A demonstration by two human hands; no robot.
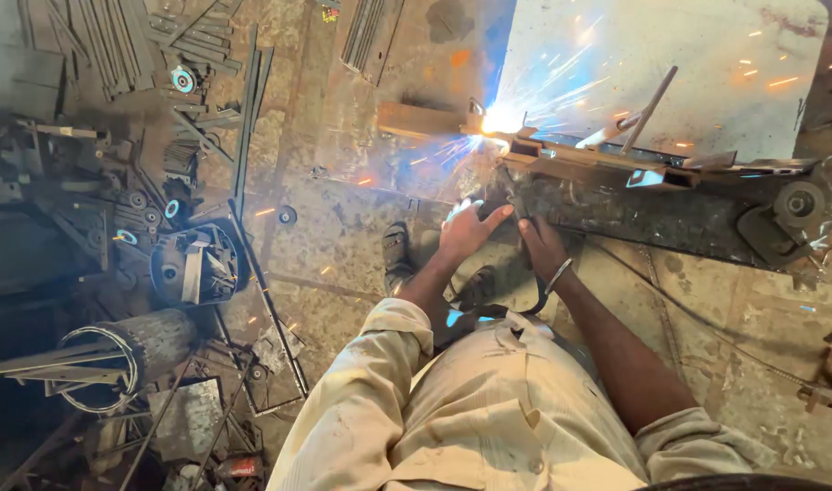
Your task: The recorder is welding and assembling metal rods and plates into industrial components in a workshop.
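Metal workshop floor of worn stone slabs, scrap steel heaped along one side, welding under way at a steel frame.

On the floor the person stands over a long steel frame lying across a dark tabletop. A bright arc burns at the frame's near end, where it meets a short box section, and sparks fly over a pale sheet behind. The right hand, a bangle at its wrist, is closed round the dark electrode holder, cable trailing below. The left hand is spread, fingers extended beside the holder, seemingly steadying it. Judging by the live arc, this joint is mid-weld and unfinished; whether the frame's other joints are welded cannot be told. A loose rod leans on the frame.
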